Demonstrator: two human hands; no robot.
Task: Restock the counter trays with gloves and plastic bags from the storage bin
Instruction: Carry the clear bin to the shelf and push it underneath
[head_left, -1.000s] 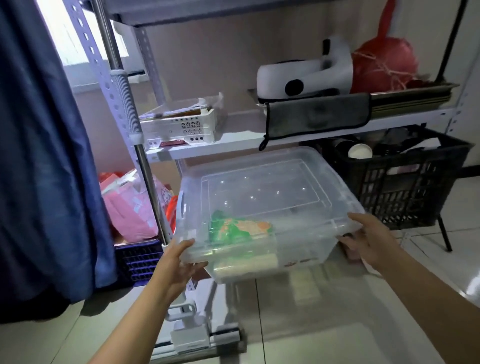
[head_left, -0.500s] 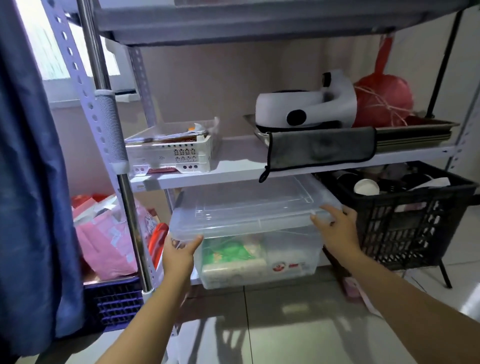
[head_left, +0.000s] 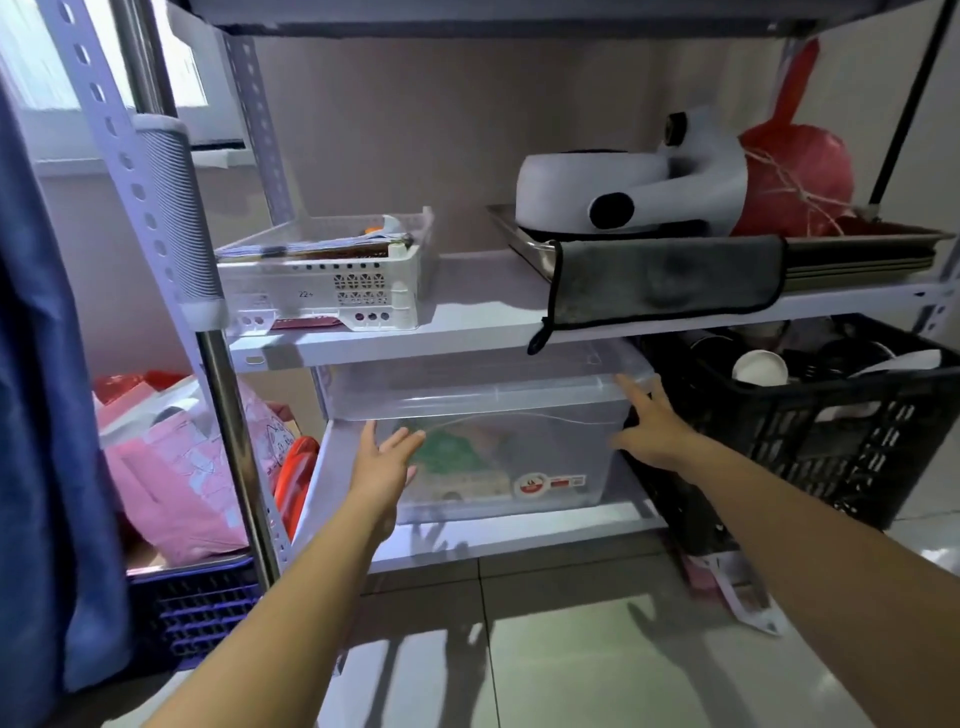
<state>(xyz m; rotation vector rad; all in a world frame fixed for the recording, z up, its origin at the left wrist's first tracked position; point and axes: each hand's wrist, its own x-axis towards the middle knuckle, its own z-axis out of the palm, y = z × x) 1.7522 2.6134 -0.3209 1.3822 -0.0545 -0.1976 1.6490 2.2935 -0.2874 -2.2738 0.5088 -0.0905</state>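
— Position of the hands?
— The left hand (head_left: 382, 467) is seen spread flat against the front wall of the clear storage bin (head_left: 561, 431); the right hand (head_left: 652, 426) is laid open at its right corner, nothing gripped.
— Bin location?
— It is seated on the lower shelf (head_left: 519, 530), beside the black crate (head_left: 831, 441)

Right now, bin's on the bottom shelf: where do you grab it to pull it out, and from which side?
Take the clear bin by the lid rim at its two front corners, one hand each, coming straight in from the front. The shelf above blocks a top grab and the black crate crowds its right side. The left hand and right hand are open at its front.
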